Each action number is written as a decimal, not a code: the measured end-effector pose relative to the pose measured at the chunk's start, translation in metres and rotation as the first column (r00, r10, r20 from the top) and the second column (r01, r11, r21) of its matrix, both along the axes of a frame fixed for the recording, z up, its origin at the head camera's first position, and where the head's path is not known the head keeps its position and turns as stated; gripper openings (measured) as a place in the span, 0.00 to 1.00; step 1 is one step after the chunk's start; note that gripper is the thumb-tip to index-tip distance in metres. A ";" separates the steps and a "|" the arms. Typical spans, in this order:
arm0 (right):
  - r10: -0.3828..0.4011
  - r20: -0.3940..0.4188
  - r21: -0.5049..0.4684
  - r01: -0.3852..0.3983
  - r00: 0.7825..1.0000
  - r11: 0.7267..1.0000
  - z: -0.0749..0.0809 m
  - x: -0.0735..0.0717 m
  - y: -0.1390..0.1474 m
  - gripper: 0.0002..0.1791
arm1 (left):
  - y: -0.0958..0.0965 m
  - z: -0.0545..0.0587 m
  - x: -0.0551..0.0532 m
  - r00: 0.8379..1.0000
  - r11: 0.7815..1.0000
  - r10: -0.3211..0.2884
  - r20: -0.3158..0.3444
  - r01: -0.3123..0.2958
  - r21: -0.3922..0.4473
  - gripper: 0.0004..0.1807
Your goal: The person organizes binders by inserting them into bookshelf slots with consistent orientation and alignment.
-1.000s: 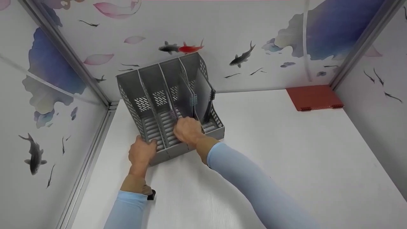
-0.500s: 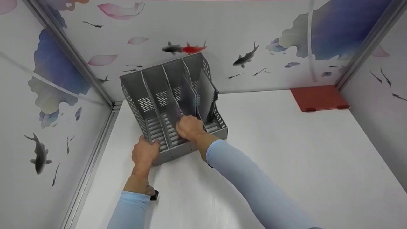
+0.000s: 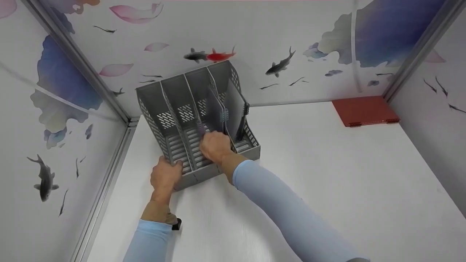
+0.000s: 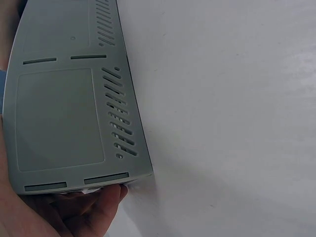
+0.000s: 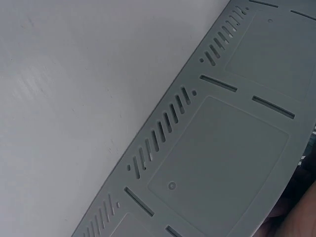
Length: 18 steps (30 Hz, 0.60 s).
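Note:
A grey file rack with upright dividers stands askew on the white table. My left hand grips its front left corner; in the left wrist view, fingers curl around the end of the perforated grey panel. Curled in a fist, my right hand holds the lower end of a thin ring notebook with purple rings, seen nearly edge-on inside the rack. Which side of the nearby divider it is on, I cannot tell. The right fingertips are hidden. To its right stand a blue-ringed notebook and a black-ringed one.
Flat on the table at the back right lies a red ring notebook, close to the corner. Printed walls enclose the table at the back and sides. The rack's top reaches close to the back wall.
Half a second ago the purple-ringed notebook was tilted, showing its grey face; now it stands nearly edge-on again. My right hand has shifted slightly; the left keeps its place on the rack.

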State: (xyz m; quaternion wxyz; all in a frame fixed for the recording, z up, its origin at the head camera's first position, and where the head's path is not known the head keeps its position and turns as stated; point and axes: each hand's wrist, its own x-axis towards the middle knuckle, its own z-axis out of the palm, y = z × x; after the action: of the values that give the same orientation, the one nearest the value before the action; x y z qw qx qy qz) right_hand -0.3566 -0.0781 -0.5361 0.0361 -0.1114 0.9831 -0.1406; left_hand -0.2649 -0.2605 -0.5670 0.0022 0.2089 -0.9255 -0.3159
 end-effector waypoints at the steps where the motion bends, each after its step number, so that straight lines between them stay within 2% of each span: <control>1: -0.002 0.002 0.001 0.002 1.000 1.000 0.001 0.000 0.000 0.24 | 0.000 0.000 0.000 1.000 1.000 -0.001 0.001 0.001 -0.001 0.40; 8: -0.015 0.020 -0.007 0.015 1.000 1.000 0.003 0.006 0.006 0.32 | 0.001 -0.001 0.000 1.000 1.000 -0.019 0.004 0.019 -0.001 0.40; 12: 0.006 0.023 -0.015 -0.006 1.000 1.000 0.008 0.011 0.009 0.30 | 0.000 0.000 0.001 1.000 1.000 -0.009 0.013 0.009 -0.003 0.38; 14: 0.025 0.021 0.011 -0.025 0.999 1.000 0.014 0.014 0.010 0.28 | -0.001 0.001 0.001 1.000 1.000 -0.009 0.016 0.009 0.000 0.38; 18: 0.098 0.024 0.123 -0.101 0.995 0.987 0.032 0.022 0.015 0.21 | 0.000 0.002 0.001 1.000 1.000 -0.015 0.027 0.015 0.000 0.40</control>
State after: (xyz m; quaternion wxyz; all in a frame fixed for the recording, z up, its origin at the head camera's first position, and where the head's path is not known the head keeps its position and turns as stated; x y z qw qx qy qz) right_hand -0.3346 -0.0627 -0.5042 0.0588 -0.1566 0.9828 -0.0784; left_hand -0.2634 -0.2609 -0.5646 -0.0125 0.2062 -0.9271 -0.3128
